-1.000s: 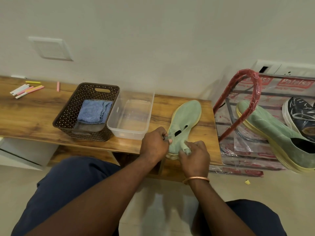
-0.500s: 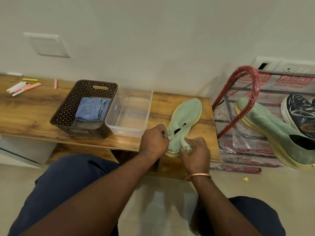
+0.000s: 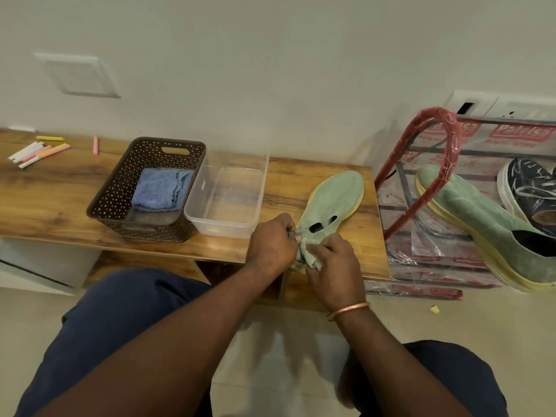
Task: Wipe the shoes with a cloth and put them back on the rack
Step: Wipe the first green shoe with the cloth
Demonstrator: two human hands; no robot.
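While the blue cloth (image 3: pixel 161 189) lies folded in the brown basket (image 3: pixel 120 188), at 9 o'clock of the clear tub (image 3: pixel 228 227), the item in hand is one green shoe (image 3: pixel 334 197). It lies on the worktop (image 3: pixel 45 206) at 3 o'clock of the tub, toe toward 1 o'clock, heel at the near edge. Left grip (image 3: pixel 272 242): fingers curled, pinching the collar edge on the shoe's 9 o'clock side. Right grip (image 3: pixel 334 266): fingers closed round a bunched fold of green fabric at the heel; whether this is the shoe's own knit or a separate rag cannot be told. Change over the last half-second: the right grip earlier pinched only a slim tab at the heel and now gathers a fuller wad; the shoe lies much as it did. Reading: heel being worked or readied, wiping at an early stage, blue cloth untouched. Rack (image 3: pixel 448 139), at 3 o'clock of the worktop, carries the second green shoe (image 3: pixel 481 215) and a dark shoe (image 3: pixel 529 188); the first shoe's return there is not yet done. Loose: chalk sticks (image 3: pixel 39 150) at the worktop's 9 o'clock end.
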